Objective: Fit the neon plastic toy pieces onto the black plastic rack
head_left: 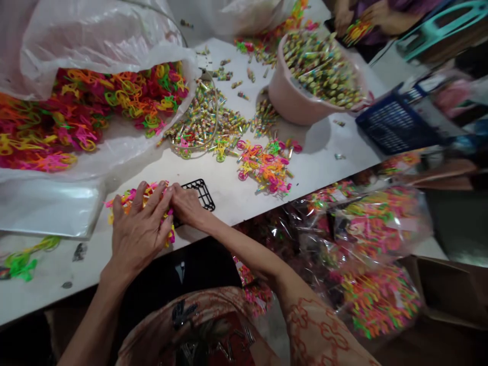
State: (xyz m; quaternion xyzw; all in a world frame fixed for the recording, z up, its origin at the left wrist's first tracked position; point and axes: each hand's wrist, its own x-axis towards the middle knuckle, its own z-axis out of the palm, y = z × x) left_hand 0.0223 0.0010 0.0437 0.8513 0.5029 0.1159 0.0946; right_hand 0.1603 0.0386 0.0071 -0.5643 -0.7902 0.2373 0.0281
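Note:
My left hand (139, 236) lies with fingers stretched out over a small heap of bright plastic pieces (127, 195) in pink, orange and yellow, near the table's front edge. Against its fingertips is my right hand (187, 204), its fingers curled closed; whatever they hold is hidden. A black plastic grid rack (206, 194) sticks out beyond my right hand, partly covered by it. Further right on the table is a loose pile of colourful plastic pieces with round ends (267, 165). Behind the hands lies a heap of small, clear tubes with coloured filling (213, 114).
A large plastic bag (114, 127) of coloured pieces spreads across the left, with clear bags (49, 208) before it. A pink tub (293, 104) of filled tubes and a blue basket (396, 122) stand right. Packed bags (381, 218) lie below the edge. Another person's hands (375, 12) work top right.

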